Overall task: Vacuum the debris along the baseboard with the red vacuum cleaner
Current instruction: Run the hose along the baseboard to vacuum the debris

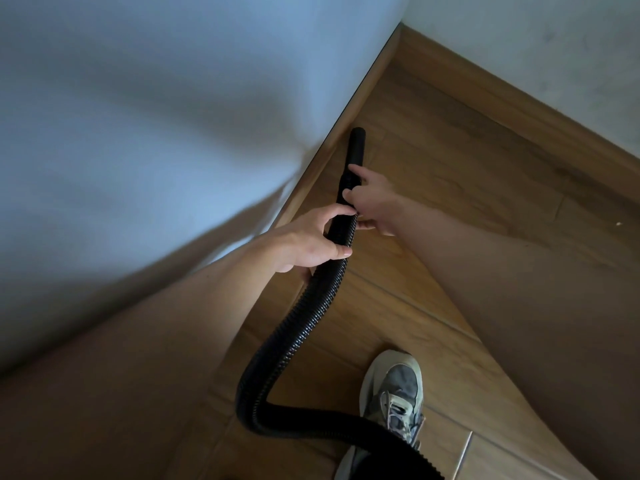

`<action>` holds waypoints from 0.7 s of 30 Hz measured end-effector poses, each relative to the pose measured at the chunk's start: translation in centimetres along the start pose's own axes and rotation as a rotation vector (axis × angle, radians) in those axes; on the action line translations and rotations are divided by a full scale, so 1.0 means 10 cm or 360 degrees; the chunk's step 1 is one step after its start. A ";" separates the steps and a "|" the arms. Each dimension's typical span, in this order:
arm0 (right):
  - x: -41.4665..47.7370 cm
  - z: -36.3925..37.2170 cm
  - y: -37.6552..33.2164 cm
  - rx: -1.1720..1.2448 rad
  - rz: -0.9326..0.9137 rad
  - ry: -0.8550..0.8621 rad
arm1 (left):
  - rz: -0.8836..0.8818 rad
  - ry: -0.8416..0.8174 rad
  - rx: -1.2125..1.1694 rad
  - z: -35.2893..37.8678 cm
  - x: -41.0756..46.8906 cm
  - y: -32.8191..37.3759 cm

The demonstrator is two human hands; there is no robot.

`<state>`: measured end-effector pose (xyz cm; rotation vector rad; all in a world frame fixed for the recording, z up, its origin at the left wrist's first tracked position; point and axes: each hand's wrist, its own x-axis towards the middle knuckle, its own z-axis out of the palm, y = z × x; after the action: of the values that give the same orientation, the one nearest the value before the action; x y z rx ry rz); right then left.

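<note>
- Where the two walls meet in a corner at upper right, we see a wooden baseboard running along the foot of the left wall, down to wood-look floor.
- We note a black ribbed vacuum hose rising from the bottom edge, looping left by a foot, then climbing toward the baseboard.
- The hose ends in a smooth black nozzle, its tip pointing up the frame, just beside the baseboard and close to the floor; we cannot tell whether it touches either.
- Our left hand wraps the ribbed hose just below the rigid end: fingers curled around it from the baseboard side, thumb pressed across the near side.
- Our right hand grips the collar where hose meets nozzle: index finger stretched forward along the tube, the other fingers folded against it, thumb low on the hose.
- The two hands sit close together, nearly touching.
- A grey lace-up sneaker stands on the floor at the bottom; the hose crosses over its toe end.
- A small pale speck lies on the floor at far right, well apart from the nozzle.
- The red body of the cleaner is out of frame.
</note>
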<state>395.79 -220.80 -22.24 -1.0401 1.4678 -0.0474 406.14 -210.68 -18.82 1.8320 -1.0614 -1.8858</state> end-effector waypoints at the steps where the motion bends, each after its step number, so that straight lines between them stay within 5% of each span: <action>1: 0.00 0.01 -0.01 -0.0012 0.0001 -0.0013 | -0.0003 0.0004 -0.0003 -0.01 0.00 -0.01; 21: -0.45 -0.18 0.36 0.0149 0.0195 0.0061 | -0.0034 -0.0215 0.0188 0.23 -0.35 0.03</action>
<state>391.45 -216.90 -20.46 -0.8765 1.5468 -0.0479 404.38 -207.87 -16.27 1.8062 -1.2267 -2.0237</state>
